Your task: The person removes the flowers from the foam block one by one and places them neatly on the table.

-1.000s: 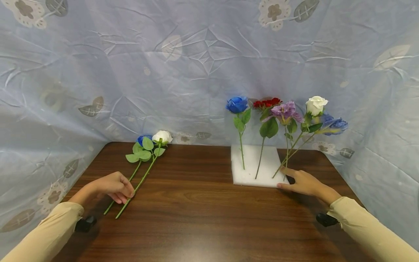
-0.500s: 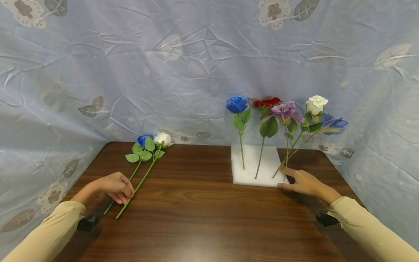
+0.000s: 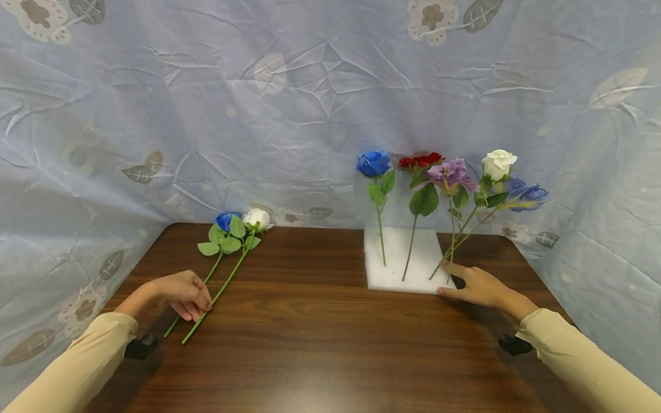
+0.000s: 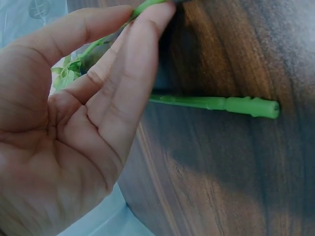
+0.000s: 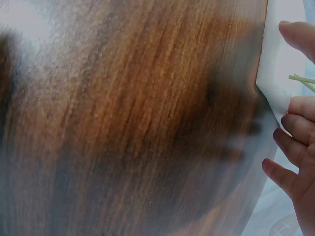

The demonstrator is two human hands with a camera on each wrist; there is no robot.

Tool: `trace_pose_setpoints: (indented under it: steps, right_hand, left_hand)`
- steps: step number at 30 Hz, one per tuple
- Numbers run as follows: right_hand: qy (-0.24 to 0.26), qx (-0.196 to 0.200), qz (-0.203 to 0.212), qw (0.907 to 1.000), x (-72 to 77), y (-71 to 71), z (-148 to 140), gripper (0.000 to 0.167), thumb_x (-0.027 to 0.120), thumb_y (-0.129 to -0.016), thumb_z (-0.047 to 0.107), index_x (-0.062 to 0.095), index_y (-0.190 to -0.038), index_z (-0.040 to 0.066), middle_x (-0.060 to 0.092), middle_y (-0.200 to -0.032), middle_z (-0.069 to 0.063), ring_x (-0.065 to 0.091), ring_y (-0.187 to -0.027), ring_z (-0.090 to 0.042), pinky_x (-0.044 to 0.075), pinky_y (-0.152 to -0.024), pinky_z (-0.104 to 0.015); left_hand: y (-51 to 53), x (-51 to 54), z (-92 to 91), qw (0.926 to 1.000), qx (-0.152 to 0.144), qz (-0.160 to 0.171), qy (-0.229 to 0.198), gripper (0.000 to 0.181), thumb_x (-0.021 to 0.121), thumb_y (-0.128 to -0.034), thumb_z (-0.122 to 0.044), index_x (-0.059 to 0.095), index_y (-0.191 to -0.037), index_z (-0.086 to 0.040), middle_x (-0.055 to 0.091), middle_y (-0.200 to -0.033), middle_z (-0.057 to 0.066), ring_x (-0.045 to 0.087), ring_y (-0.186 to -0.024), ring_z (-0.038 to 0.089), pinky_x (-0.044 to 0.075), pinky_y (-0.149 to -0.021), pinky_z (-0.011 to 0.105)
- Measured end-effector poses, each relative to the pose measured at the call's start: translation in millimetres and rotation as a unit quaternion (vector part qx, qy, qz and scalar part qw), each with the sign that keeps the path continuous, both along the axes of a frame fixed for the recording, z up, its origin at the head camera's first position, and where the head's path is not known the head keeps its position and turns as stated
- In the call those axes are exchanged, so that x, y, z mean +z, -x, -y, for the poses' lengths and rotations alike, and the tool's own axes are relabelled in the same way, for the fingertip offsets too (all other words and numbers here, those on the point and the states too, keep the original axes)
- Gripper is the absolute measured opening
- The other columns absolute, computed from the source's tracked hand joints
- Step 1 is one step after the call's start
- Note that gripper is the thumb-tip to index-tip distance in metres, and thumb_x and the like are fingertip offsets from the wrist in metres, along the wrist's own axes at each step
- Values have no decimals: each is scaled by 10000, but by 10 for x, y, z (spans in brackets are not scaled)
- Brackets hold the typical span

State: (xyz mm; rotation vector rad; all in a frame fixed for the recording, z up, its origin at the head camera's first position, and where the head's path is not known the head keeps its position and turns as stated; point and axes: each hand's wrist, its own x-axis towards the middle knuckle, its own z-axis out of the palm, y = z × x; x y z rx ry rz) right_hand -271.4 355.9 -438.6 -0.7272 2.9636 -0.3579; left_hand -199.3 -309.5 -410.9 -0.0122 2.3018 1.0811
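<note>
My left hand [image 3: 183,292] pinches the stem of a white rose [image 3: 256,219] between thumb and fingertips, low on the stem. Beside it lies a blue rose [image 3: 227,222] on the table; in the left wrist view its cut stem end [image 4: 251,106] shows below my fingers. At the right, my right hand [image 3: 480,287] rests at the near right corner of a white foam block [image 3: 379,280], fingers spread and not curled. In the right wrist view the thumb [image 5: 298,35] lies over the foam, near thin green stems [image 5: 300,78].
Upright in the foam stand another blue rose [image 3: 374,164] and a red flower [image 3: 421,161]. A purple flower [image 3: 450,175], a second white rose [image 3: 498,165] and a blue-yellow flower [image 3: 524,195] crowd its right side. Patterned cloth [image 3: 320,115] hangs behind the brown table [image 3: 330,344].
The white rose's head has shifted very slightly right and down since a second ago, its stem still in my left fingers. My right hand has stayed in place.
</note>
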Motion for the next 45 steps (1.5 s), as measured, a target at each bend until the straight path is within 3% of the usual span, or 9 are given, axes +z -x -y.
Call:
trace_pose_setpoints:
  steps: [13, 31, 38, 45]
  right_hand:
    - [-32, 9, -8, 10000, 2, 6, -6, 878, 673, -925, 570, 432, -1514, -35, 536, -1441, -316, 624, -1218, -468, 534, -957, -609]
    - [-18, -5, -1, 10000, 2, -8, -4, 874, 673, -925, 568, 438, -1511, -36, 536, -1444, -313, 613, -1235, -467, 526, -968, -610]
    - [9, 7, 23, 10000, 9, -12, -8, 872, 675, -927, 564, 436, -1510, -38, 527, -1452, -315, 605, -1246, -469, 523, -978, -608]
    - [13, 9, 12, 10000, 5, -16, -3, 868, 677, -927, 557, 437, -1508, -42, 527, -1451, -314, 604, -1245, -472, 522, -977, -612]
  left_hand:
    - [45, 58, -2, 9994, -325, 84, 80, 159, 674, -920, -110, 731, -963, 32, 714, -731, 46, 725, -649, 132, 622, -625, 285]
    - [158, 122, 2, 9995, -281, 116, -60, 220, 650, -884, -69, 708, -1058, 53, 708, -834, 72, 722, -726, 163, 618, -671, 311]
    - [270, 267, -78, 9993, -335, -181, 38, 234, 635, -938, -107, 680, -1102, 52, 710, -909, 68, 729, -797, 186, 627, -744, 371]
    - [449, 446, -368, 9963, -451, -722, -69, 312, 618, -988, -151, 641, -1200, 77, 742, -999, 137, 743, -870, 229, 629, -785, 393]
